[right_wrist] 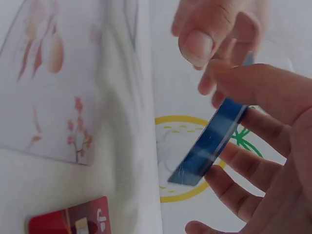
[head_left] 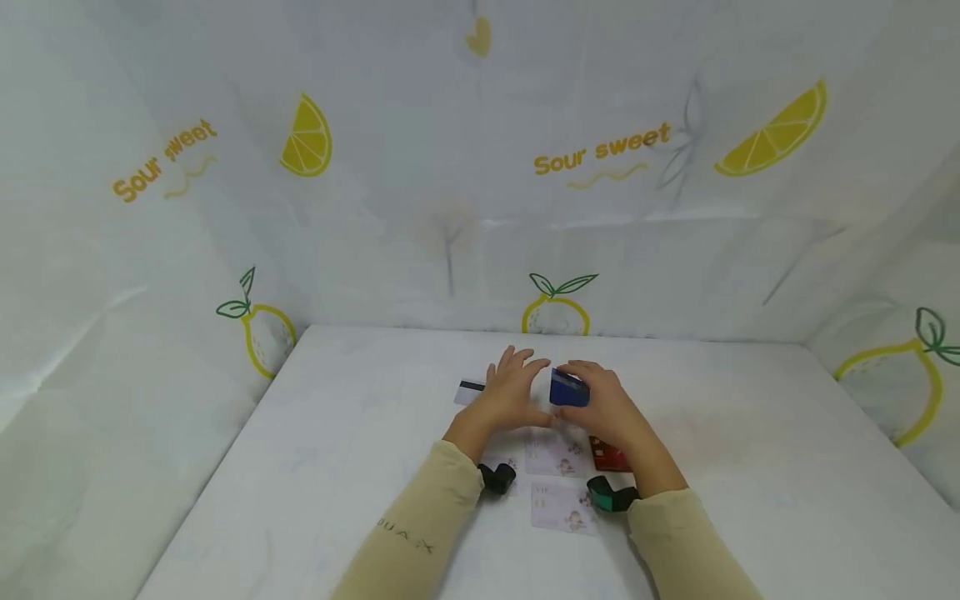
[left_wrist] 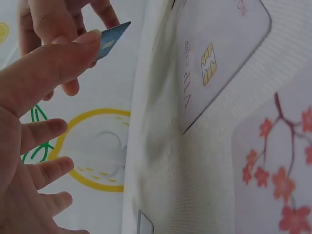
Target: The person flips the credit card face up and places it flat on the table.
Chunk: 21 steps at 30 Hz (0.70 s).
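Note:
My right hand (head_left: 609,408) holds a blue bank card (head_left: 567,392) above the table, between thumb and fingers. The card is tilted in the right wrist view. My left hand (head_left: 504,402) faces it from the left, fingers spread and bent a little, gripping nothing. Its thumb overlaps the card's edge in the left wrist view; whether it touches cannot be told. Beneath the hands lie a pale VIP card (head_left: 553,454) with a chip and a second pale card (head_left: 562,507) nearer the front. A red card (head_left: 609,456) is partly hidden by the right wrist.
A white card with a black stripe (head_left: 468,392) lies behind the left hand, partly covered. Another pale card (head_left: 501,462) shows by the left wrist. Black wrist straps (head_left: 497,478) sit near both cuffs. White lemon-printed sheeting (head_left: 450,250) stands behind the white table (head_left: 315,467).

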Each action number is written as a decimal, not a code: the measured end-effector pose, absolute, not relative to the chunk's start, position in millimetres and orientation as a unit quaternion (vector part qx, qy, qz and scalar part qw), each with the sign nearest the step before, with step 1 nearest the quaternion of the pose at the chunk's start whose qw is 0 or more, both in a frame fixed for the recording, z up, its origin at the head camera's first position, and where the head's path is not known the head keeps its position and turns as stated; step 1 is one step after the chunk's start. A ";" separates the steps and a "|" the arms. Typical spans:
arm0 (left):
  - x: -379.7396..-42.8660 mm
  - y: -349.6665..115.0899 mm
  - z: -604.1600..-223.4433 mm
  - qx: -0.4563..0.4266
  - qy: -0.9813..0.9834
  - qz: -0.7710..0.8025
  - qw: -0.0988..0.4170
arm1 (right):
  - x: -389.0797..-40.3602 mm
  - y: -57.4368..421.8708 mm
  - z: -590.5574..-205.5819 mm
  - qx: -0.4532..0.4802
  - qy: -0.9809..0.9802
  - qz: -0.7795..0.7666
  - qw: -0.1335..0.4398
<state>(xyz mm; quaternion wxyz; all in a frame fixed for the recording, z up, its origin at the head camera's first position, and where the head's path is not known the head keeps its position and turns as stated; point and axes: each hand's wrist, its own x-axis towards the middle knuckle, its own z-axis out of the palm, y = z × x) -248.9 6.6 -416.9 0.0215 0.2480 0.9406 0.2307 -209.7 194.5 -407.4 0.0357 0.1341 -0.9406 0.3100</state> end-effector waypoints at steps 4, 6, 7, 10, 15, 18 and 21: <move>-246.4 6.4 -419.6 0.252 0.935 0.246 0.045 | -207.1 197.7 -407.8 0.119 -0.907 0.403 0.008; -245.4 6.9 -421.1 0.257 0.933 0.249 0.049 | -206.3 197.1 -407.9 0.118 -0.896 0.429 -0.001; -245.1 7.1 -421.7 0.258 0.932 0.250 0.050 | -206.0 196.5 -407.7 0.120 -0.889 0.442 -0.007; -244.5 7.5 -423.4 0.264 0.927 0.261 0.054 | -205.7 194.2 -407.4 0.126 -0.873 0.471 -0.021; -244.6 6.0 -423.7 0.278 0.916 0.283 0.064 | -205.9 193.4 -406.6 0.121 -0.858 0.497 -0.044; -245.4 3.9 -421.6 0.279 0.909 0.303 0.069 | -206.1 195.9 -404.7 0.121 -0.855 0.502 -0.049; -247.4 1.3 -419.0 0.270 0.907 0.317 0.068 | -206.8 201.0 -402.4 0.112 -0.858 0.500 -0.047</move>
